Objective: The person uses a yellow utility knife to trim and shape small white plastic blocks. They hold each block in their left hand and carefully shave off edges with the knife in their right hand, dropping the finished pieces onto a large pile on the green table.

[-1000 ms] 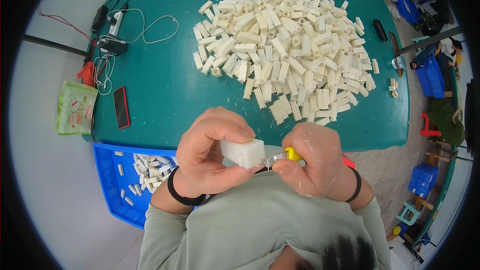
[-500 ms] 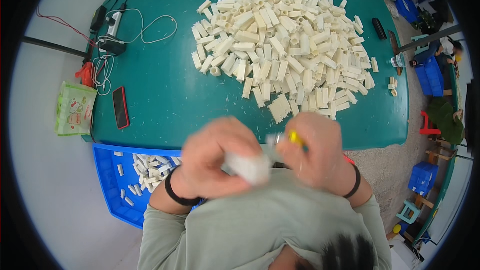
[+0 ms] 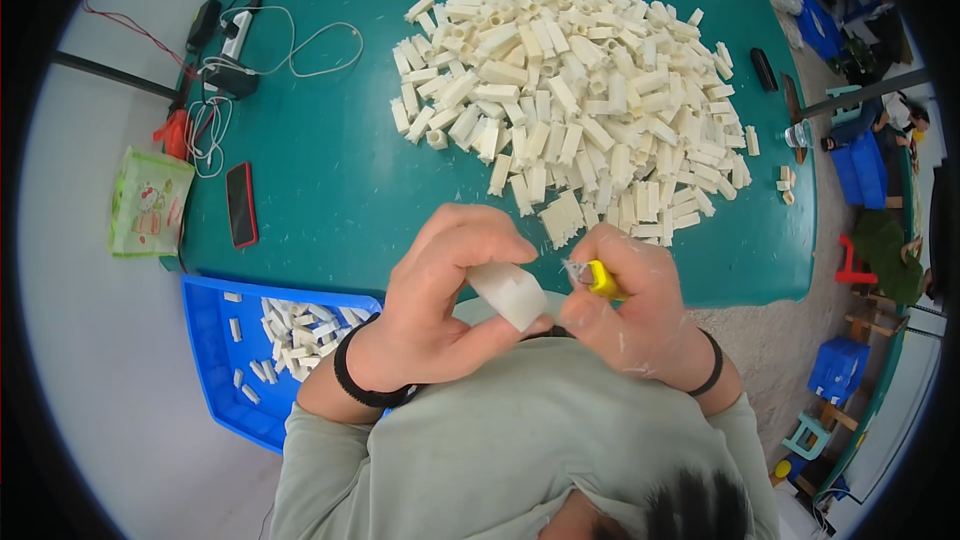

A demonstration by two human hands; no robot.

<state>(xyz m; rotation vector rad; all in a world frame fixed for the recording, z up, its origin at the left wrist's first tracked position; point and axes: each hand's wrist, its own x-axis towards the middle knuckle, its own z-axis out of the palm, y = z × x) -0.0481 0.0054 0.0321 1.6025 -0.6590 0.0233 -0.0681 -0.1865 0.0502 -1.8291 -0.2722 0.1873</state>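
My left hand (image 3: 440, 305) is closed round a whitish rectangular plastic piece (image 3: 510, 294), its end turned toward my right hand. In my right hand (image 3: 640, 312) is a short yellow-handled utility knife (image 3: 602, 281); its metal tip, with pale shavings on it, points left. A small gap lies between the tip and the piece. Both hands are over the near table edge, in front of my body. Just beyond them spreads a large heap of similar cream plastic pieces (image 3: 560, 90).
On the green table (image 3: 320, 160) lie a red-edged phone (image 3: 241, 205), a power strip (image 3: 235, 35) with cables, and a black object (image 3: 763, 70). A blue tray (image 3: 215, 360) at the lower left holds several white pieces. A green bag (image 3: 150, 202) hangs by the left edge.
My hands were blurred and closer to each other; now they are still and slightly apart. The plastic piece has tilted, and the knife's tip has come away from it.
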